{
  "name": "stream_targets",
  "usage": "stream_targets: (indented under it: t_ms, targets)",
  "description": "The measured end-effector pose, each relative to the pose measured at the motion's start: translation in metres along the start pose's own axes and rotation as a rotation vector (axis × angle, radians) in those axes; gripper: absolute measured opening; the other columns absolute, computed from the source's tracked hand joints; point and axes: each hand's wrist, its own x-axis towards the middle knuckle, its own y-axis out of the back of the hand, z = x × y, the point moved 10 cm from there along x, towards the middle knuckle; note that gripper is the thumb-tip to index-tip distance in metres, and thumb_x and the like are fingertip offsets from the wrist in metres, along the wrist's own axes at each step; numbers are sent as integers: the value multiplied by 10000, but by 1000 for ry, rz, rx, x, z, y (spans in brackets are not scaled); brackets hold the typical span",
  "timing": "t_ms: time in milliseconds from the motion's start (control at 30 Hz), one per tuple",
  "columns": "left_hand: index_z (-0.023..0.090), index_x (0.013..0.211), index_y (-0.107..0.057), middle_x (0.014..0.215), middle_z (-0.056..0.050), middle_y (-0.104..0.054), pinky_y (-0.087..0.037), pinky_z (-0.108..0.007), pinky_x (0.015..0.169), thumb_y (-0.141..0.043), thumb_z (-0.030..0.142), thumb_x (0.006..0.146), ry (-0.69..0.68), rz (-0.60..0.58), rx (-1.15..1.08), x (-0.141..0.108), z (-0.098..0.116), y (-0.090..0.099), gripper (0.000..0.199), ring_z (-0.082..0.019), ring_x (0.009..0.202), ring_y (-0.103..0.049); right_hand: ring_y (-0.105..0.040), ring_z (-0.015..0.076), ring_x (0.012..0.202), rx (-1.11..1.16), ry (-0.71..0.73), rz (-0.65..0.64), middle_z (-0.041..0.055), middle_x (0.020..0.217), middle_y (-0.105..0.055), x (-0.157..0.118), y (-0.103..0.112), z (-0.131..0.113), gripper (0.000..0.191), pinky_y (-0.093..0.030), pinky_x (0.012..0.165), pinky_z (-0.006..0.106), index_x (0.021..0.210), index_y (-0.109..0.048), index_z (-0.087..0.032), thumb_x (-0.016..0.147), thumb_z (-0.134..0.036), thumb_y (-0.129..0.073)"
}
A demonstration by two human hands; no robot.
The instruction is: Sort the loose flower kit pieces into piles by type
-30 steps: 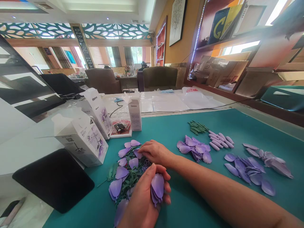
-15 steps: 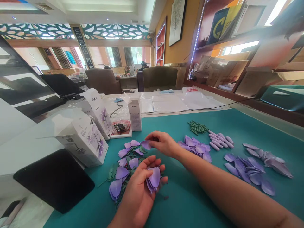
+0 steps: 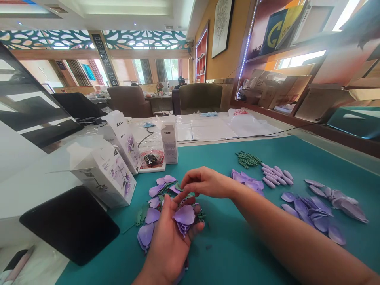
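My left hand is cupped, palm up, around a small stack of purple plastic petals. My right hand reaches in from the right, its fingers bent together at the left hand's fingertips. What those fingers hold, if anything, is hidden. Under and behind my left hand spreads a pile of purple petals mixed with green leaf pieces, partly covered by the hand. A further heap of purple petals lies beyond my right wrist.
Green stems, lilac bud pieces, rounded petals and pale petals lie on the green mat at right. Printed white boxes and a black flat panel stand at left. White sheets cover the back.
The petal that was pinched in my right fingers is no longer visible there. My right hand has come down to my left fingertips, and my left hand with its petals has turned slightly and shifted left.
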Motion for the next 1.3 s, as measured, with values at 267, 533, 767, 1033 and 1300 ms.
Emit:
stream_targets:
  t_ms: [267, 533, 767, 1033, 1300]
  targets:
    - [180, 905, -604, 812, -11, -607, -406, -206, 405, -532, 283, 858, 132, -62, 157, -7, -31, -6, 134, -115, 601, -573, -561, 83, 643, -534, 19, 88, -9, 782, -654, 36, -6, 20, 170, -422, 602, 196, 921, -650, -162, 844, -154, -499]
    - [158, 801, -598, 669, -10, -576, -306, -194, 374, -470, 307, 877, 127, -150, 142, -9, -31, -16, 210, -85, 473, -492, -596, 191, 815, -880, -23, 211, 57, 957, -648, 53, -19, 13, 149, -369, 611, 267, 860, -637, -188, 800, -305, -567]
    - [154, 773, -591, 634, -13, -569, -286, -196, 364, -452, 321, 883, 141, -144, 122, -11, -33, -16, 244, -81, 436, -474, -614, 201, 813, -931, -108, 208, 73, 994, -643, 53, -27, 34, 158, -401, 622, 281, 871, -637, -197, 781, -294, -552]
    - [178, 851, -571, 728, -5, -592, -446, -229, 462, -538, 246, 857, 132, -95, 79, -9, -28, -11, 76, -128, 616, -592, -558, 130, 735, -730, -128, 272, 18, 817, -655, 45, -8, 35, 131, -352, 580, 230, 815, -633, -183, 815, -260, -528]
    - [142, 877, -585, 724, -26, -569, -391, -197, 388, -443, 406, 911, 105, 16, -45, -1, -16, -2, 301, -90, 516, -511, -389, 71, 542, -76, -72, 260, -49, 584, -482, 16, 13, 22, 211, -286, 483, 209, 710, -599, -146, 767, -347, -626]
